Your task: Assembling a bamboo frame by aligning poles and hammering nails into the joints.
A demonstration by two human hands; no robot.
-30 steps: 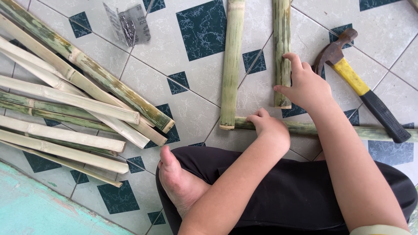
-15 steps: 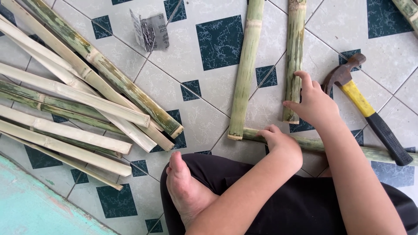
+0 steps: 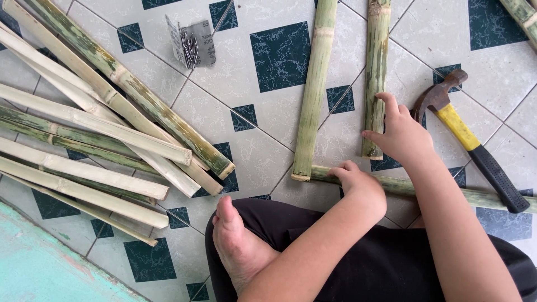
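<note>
Bamboo lies all over the tiled floor (image 3: 279, 117). The person sits cross-legged, one bare foot (image 3: 238, 246) tucked in front. Their left hand (image 3: 361, 182) presses down, fingers curled, on a crosswise bamboo piece (image 3: 436, 190) lying near them, close to its left end. Their right hand (image 3: 400, 134) is loosely open, fingertips touching the near end of an upright bamboo strip (image 3: 376, 72); it does not grasp it. A second bamboo strip (image 3: 313, 95) lies just left, its near end meeting the crosswise piece. A yellow-handled hammer (image 3: 470, 140) rests to the right. A pile of split bamboo (image 3: 95, 134) sits far left, with a small packet of nails (image 3: 191, 45) beyond it.
</note>
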